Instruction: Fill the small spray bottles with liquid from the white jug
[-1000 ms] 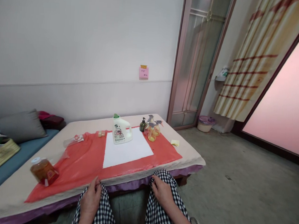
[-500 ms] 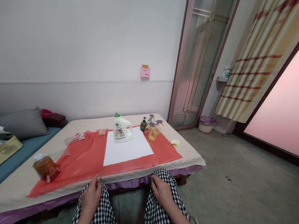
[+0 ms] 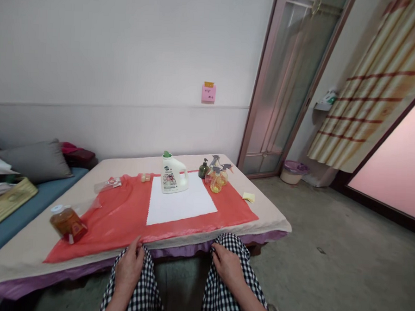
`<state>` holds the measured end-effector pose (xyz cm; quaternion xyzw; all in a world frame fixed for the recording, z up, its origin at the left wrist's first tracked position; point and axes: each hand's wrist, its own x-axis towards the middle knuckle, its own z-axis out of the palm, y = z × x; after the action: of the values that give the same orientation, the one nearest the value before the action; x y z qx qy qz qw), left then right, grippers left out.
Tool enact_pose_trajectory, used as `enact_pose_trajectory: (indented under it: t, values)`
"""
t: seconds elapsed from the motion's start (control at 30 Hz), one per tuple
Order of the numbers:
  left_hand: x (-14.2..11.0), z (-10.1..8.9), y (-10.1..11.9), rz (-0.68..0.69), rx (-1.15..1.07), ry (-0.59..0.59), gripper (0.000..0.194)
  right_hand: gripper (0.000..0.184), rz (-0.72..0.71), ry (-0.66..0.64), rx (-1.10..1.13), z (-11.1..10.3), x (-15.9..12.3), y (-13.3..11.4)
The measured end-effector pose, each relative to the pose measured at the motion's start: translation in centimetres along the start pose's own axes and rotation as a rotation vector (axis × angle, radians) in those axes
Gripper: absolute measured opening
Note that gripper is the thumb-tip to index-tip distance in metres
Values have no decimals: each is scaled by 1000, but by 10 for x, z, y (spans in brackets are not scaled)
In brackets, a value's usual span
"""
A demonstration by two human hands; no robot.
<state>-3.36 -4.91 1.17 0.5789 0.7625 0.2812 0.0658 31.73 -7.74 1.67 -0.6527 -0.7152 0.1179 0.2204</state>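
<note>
My left hand (image 3: 130,265) rests on my left knee, over the black-and-white checked trousers (image 3: 148,282); it holds nothing and its fingers lie loosely. On the other knee lies my right hand (image 3: 228,266), also holding nothing, its fingers draped over the cloth. Ahead, a white jug with a green cap (image 3: 173,174) stands on a white cloth (image 3: 180,207). Behind its right edge are a dark green pump bottle (image 3: 203,170) and several clear spray bottles (image 3: 216,184). At the left, a bottle of amber liquid (image 3: 66,224) with a white cap sits partly on a red cloth (image 3: 121,216).
The low table or bed (image 3: 273,220) has a beige cover. A clear plastic package (image 3: 106,184), a small pale jar (image 3: 145,177) and yellow paper slips (image 3: 249,197) lie on it. Beyond are a pink note (image 3: 208,94) on the wall, a bin (image 3: 293,173) and a grey cushion (image 3: 36,163).
The view has shifted slightly, so the table and bottles appear a little higher and further right. Both hands stay on the knees.
</note>
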Motion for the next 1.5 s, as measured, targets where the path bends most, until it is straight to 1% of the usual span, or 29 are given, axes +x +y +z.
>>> enact_pose_trajectory:
  t: [0.13,0.23,0.4,0.57,0.7,0.8,0.9,0.97,1.07,1.17,1.2,1.27,1.3,1.33,1.4,1.47,1.5]
  values:
    - [-2,-4,4,34,-31,31,37,39,-18,-5,0,-2,0,3]
    - [-2,-6,5,51,-45,30,37,39,-27,0,10,-3,1,5]
    - [-3,-7,1,32,-52,34,38,39,-38,14,62,-4,3,3]
    - [-2,-5,-3,43,-83,60,37,42,-15,9,157,-6,5,0]
    - [0,-3,-2,17,-163,61,38,41,22,13,269,-16,12,2]
    - [4,-2,4,-31,-291,38,38,38,32,32,363,-28,29,6]
    - [15,1,24,-60,-453,-27,38,39,61,94,441,-37,56,13]
    - [30,4,48,-50,-545,-79,41,42,101,153,474,-39,80,20]
    - [61,11,96,-6,-627,-92,43,45,166,248,495,-36,121,32]
    - [98,16,152,54,-694,-91,38,50,223,368,494,-30,169,43]
    - [111,18,169,94,-707,-116,37,53,237,412,493,-29,187,46]
    - [136,26,197,169,-746,-101,33,62,254,503,490,-26,223,52]
    - [147,33,207,204,-762,-107,32,66,257,540,489,-25,241,55]
    - [157,41,213,231,-771,-113,31,69,258,573,491,-24,259,57]
    - [172,61,216,279,-762,-133,31,73,259,617,498,-23,292,63]
    - [179,82,210,287,-701,-150,30,74,265,641,508,-21,319,70]
    - [179,92,205,277,-661,-166,29,71,270,640,518,-20,330,73]
